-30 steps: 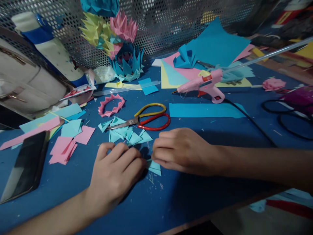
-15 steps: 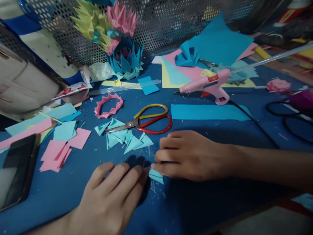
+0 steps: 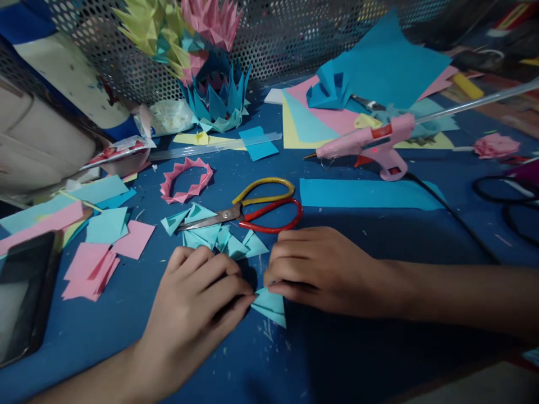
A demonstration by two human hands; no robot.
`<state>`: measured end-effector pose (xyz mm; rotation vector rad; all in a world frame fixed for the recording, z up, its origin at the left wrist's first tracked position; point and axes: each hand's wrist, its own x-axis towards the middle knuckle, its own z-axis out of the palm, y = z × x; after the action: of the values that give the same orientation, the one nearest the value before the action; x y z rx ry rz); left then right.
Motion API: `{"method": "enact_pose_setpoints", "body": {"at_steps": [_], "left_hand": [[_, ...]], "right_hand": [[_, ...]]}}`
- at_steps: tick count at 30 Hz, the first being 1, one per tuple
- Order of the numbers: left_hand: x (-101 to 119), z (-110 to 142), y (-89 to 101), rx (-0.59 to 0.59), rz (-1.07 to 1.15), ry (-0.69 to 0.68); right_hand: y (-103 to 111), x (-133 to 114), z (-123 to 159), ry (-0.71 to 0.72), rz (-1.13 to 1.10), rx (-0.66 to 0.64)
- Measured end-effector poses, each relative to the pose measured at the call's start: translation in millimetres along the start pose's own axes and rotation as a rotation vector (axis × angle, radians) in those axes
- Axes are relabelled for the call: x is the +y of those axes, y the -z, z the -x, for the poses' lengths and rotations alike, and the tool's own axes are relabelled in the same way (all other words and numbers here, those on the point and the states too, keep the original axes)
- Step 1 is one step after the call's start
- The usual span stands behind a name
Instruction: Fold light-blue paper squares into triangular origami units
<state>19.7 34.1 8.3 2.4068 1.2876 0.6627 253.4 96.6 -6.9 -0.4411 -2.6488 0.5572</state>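
My left hand (image 3: 197,300) and my right hand (image 3: 320,269) meet over a small folded light-blue paper triangle (image 3: 269,306) lying on the blue table (image 3: 295,359). Both hands have curled fingers whose tips press on the triangle's top edge. Just behind the hands lies a heap of folded light-blue triangles (image 3: 219,235). Scissors (image 3: 252,212) with one yellow and one red handle rest on that heap.
A pink glue gun (image 3: 370,143) with its black cord lies at the right, behind a blue paper strip (image 3: 366,193). A pink paper ring (image 3: 185,179), pink and blue squares (image 3: 105,247), a phone (image 3: 21,292) and paper flowers (image 3: 210,84) against a perforated metal panel fill the left and back.
My left hand has slid back up to the triangle and curled its fingers onto it. The right hand stays pressed on the piece.
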Motion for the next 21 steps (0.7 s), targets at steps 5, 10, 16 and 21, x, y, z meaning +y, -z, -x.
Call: {"method": "enact_pose_setpoints", "body": {"at_steps": [5,10,16,21], "left_hand": [[4.5,-1.8,-2.9,0.006,-0.077,-0.020],[8.1,-1.4,-5.2,0.018,-0.136,-0.055],[13.1,4.2,-6.8,0.062,-0.302,-0.149],[13.8,13.3,-5.0,0.073,-0.333,-0.244]], "right_hand": [[-2.6,-4.2,-0.8,-0.044,0.027,0.008],[-4.4,-6.9,0.8,-0.020,0.116,0.030],[4.3,-5.9,1.4,0.139,0.252,0.023],[14.3,-1.6,-1.1,0.310,0.316,-0.061]]}}
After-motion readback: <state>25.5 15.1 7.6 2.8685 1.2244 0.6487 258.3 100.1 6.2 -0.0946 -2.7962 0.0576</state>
